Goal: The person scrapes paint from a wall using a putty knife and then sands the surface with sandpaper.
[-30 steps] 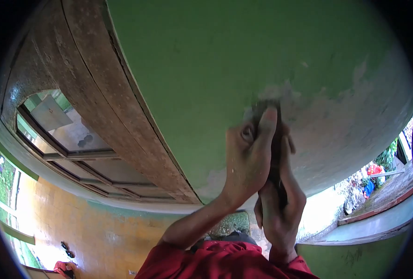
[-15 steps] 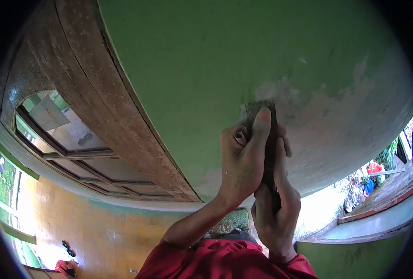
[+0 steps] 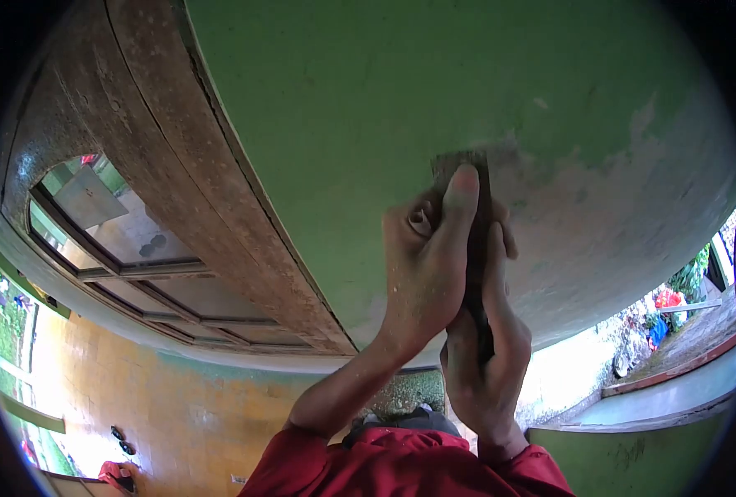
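A dark, flat scraper-like tool (image 3: 477, 186) has its wide end against the green wall (image 3: 343, 124), at the edge of a patch of bare, greyish plaster (image 3: 583, 224). My left hand (image 3: 426, 269) is closed round the tool's upper part, its thumb lying along the face near the top end. Lower and to the right, my right hand (image 3: 492, 356) wraps the lower part, with fingers stretched up along the tool's right side. Both palms hide much of the handle.
A worn wooden frame (image 3: 210, 190) with glass panes (image 3: 157, 224) runs along the left. Yellowish floor tiles (image 3: 194, 414) lie below, with dark sandals (image 3: 121, 441) and a red item (image 3: 116, 475). A ledge (image 3: 666, 398) is at the lower right.
Both hands and the tool have moved slightly up and to the left along the wall. The tool's end now covers a higher part of the plaster edge.
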`<state>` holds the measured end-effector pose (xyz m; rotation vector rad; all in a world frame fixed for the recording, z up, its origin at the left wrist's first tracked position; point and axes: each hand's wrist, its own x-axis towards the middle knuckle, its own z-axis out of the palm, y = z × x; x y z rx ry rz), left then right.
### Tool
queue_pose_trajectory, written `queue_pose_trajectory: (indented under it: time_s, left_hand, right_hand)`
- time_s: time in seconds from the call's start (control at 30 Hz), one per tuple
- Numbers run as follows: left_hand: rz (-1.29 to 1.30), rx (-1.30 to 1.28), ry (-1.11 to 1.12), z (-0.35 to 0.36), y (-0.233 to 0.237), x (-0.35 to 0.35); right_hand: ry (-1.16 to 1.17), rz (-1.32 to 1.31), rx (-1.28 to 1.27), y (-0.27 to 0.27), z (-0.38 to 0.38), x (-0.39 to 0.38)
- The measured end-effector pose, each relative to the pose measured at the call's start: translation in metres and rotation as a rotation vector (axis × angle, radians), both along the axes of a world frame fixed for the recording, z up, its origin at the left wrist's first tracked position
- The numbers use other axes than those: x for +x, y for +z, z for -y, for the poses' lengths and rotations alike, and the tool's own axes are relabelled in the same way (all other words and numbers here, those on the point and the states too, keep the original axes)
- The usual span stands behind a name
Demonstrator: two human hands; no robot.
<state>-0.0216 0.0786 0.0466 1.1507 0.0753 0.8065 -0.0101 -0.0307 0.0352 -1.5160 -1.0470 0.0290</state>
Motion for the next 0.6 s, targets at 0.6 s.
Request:
queue_pose_trajectory:
  time_s: [0.6]
  left_hand:
    - [-0.064, 0.015, -0.002, -0.004, -0.014, -0.006]
  right_hand:
    - [-0.082, 0.007, -0.132, -0.033, 0.005, -0.011]
